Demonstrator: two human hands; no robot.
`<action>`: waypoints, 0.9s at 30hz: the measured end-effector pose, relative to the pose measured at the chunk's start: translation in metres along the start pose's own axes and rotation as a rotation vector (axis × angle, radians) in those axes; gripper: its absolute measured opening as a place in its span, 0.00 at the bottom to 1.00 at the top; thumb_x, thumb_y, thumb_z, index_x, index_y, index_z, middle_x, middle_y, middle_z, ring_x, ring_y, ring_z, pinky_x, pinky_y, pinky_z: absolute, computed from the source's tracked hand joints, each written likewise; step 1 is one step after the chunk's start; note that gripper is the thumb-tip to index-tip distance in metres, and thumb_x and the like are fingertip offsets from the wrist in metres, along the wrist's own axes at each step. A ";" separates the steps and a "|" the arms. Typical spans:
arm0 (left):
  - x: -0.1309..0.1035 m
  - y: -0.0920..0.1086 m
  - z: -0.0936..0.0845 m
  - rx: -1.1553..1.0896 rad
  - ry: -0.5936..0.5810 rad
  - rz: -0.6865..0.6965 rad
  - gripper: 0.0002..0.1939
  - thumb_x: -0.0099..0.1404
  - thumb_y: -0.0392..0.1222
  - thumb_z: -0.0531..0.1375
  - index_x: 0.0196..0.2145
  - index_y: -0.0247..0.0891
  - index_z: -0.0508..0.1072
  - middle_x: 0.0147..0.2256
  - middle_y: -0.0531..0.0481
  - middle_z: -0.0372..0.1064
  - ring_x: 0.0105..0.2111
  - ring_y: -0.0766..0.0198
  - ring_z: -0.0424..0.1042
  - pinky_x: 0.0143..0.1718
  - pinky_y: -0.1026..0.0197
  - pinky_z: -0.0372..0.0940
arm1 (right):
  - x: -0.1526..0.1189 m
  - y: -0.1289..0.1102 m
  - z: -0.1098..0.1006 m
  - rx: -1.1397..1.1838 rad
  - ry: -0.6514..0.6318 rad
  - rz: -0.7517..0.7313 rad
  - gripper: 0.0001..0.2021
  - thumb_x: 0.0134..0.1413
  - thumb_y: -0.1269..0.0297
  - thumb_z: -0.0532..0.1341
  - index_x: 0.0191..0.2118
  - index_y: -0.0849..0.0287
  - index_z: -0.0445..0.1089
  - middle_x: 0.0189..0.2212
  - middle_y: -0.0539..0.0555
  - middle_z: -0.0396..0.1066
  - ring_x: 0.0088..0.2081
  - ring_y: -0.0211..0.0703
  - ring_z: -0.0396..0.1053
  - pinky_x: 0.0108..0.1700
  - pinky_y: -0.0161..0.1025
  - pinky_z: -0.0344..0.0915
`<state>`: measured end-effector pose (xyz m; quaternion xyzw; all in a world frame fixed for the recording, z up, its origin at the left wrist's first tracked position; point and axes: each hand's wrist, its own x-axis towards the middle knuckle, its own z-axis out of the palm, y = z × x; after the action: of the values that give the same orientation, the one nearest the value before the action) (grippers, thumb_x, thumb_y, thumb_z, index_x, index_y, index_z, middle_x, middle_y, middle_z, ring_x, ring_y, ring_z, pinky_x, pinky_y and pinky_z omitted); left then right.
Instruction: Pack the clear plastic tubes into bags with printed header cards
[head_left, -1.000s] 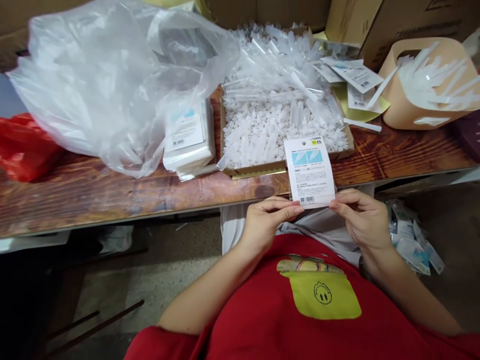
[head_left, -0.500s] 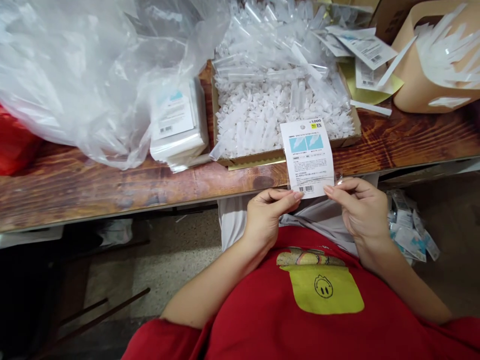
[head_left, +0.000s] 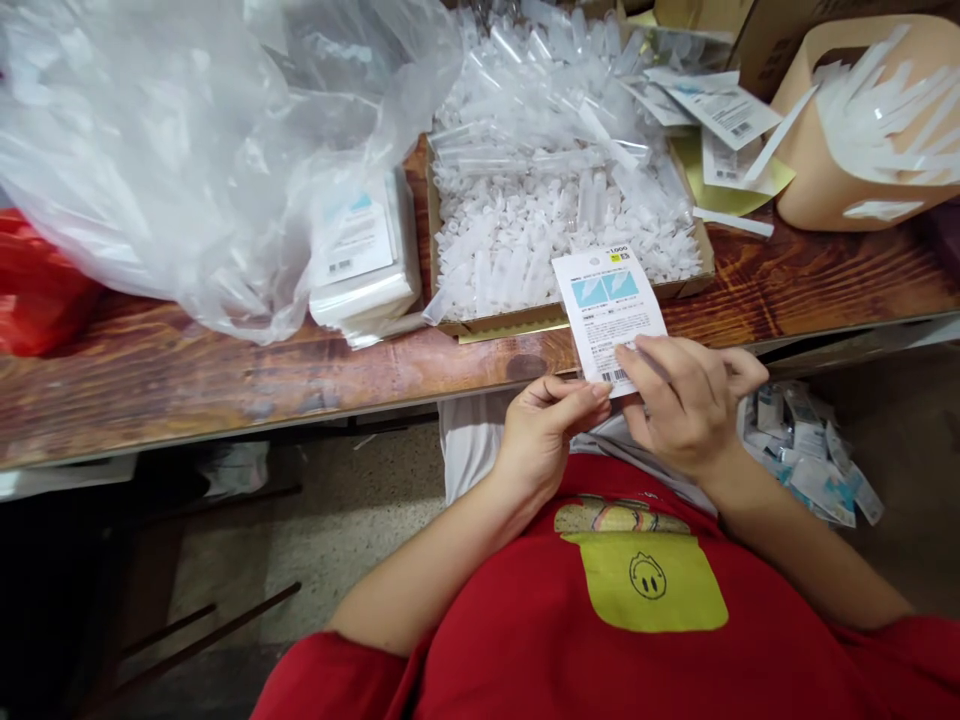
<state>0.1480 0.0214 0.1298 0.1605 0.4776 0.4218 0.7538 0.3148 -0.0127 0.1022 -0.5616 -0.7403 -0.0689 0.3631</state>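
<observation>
A white printed card [head_left: 609, 315] with two blue pictures and a barcode stands tilted in front of the table edge. My left hand [head_left: 544, 430] pinches its bottom left corner between thumb and fingers. My right hand [head_left: 679, 405] lies over the card's lower right part, its fingers spread across the front and the thumb below the bottom edge. Behind the card, a shallow cardboard box [head_left: 510, 322] holds many small white plastic pieces and clear tubes. A stack of clear sleeves [head_left: 367, 290] with a printed card on top is left of the box.
Big clear plastic bags [head_left: 202, 170] cover the table's left side, beside a red bag [head_left: 37, 290]. At the right stand loose cards [head_left: 724, 110] and a tan bin [head_left: 810, 185] of white strips. Packed items [head_left: 817, 455] lie below the table's edge.
My right hand has left its pinch on the card's bottom right corner and moved left over the card's front, fingers spread. The card leans slightly more to the left; my left hand keeps its hold.
</observation>
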 end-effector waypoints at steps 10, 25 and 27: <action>-0.015 0.118 0.016 1.290 -0.245 1.184 0.18 0.45 0.43 0.78 0.34 0.42 0.80 0.40 0.46 0.77 0.48 0.49 0.73 0.60 0.46 0.60 | 0.057 -0.007 -0.048 0.426 0.037 -0.019 0.18 0.61 0.70 0.64 0.54 0.46 0.75 0.47 0.52 0.80 0.46 0.48 0.77 0.49 0.48 0.69; -0.014 0.143 0.054 1.335 -0.711 0.254 0.07 0.45 0.40 0.76 0.21 0.40 0.81 0.18 0.53 0.72 0.19 0.63 0.70 0.22 0.64 0.61 | 0.096 -0.016 -0.083 0.745 -0.267 0.131 0.04 0.61 0.65 0.67 0.37 0.51 0.81 0.32 0.49 0.80 0.33 0.40 0.77 0.36 0.36 0.73; -0.012 0.146 0.056 1.238 -0.866 0.036 0.08 0.46 0.42 0.75 0.27 0.41 0.83 0.25 0.50 0.78 0.25 0.58 0.76 0.26 0.62 0.67 | 0.094 -0.018 -0.086 0.727 -0.241 -0.081 0.07 0.64 0.66 0.64 0.41 0.48 0.81 0.31 0.48 0.80 0.33 0.40 0.77 0.38 0.38 0.72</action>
<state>0.1232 0.1073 0.2588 0.7137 0.2858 -0.0121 0.6393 0.3288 0.0105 0.2278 -0.3704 -0.7753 0.2504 0.4460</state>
